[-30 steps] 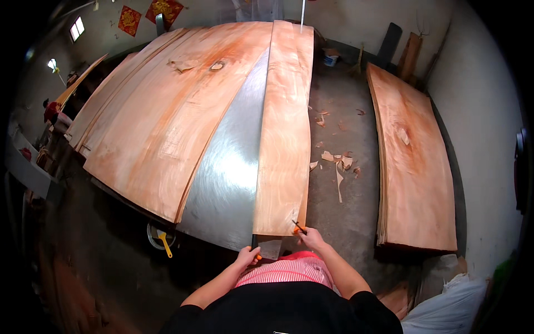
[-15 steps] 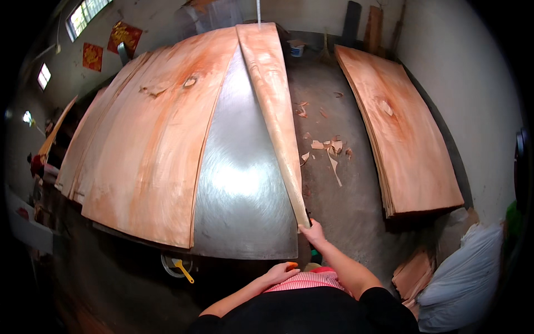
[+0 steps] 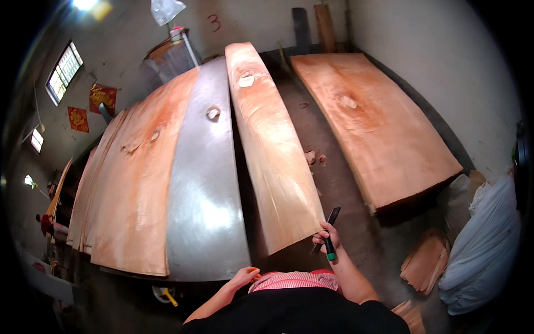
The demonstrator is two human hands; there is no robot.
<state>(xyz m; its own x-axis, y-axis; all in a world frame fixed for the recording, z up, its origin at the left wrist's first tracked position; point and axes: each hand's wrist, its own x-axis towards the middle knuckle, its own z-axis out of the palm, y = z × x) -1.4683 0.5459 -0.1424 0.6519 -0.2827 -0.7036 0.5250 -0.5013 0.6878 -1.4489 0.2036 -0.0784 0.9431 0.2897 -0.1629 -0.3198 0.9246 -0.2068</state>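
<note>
Veneer strip (image 3: 272,150) lies half off the steel table (image 3: 206,183), its near corner pinched in the right hand (image 3: 327,238) alongside a green-tipped knife (image 3: 330,240), left hand (image 3: 245,276) loose and empty, so a low, steady grip should spare the thin sheet from cracking.

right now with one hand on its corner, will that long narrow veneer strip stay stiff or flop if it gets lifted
Probably floppy: the veneer strip looks very thin and long, and the right hand grips only its near corner. Likely light for its size, since one hand moves it. It may tear or split easily; broken scraps lie on the floor beside it.
</note>
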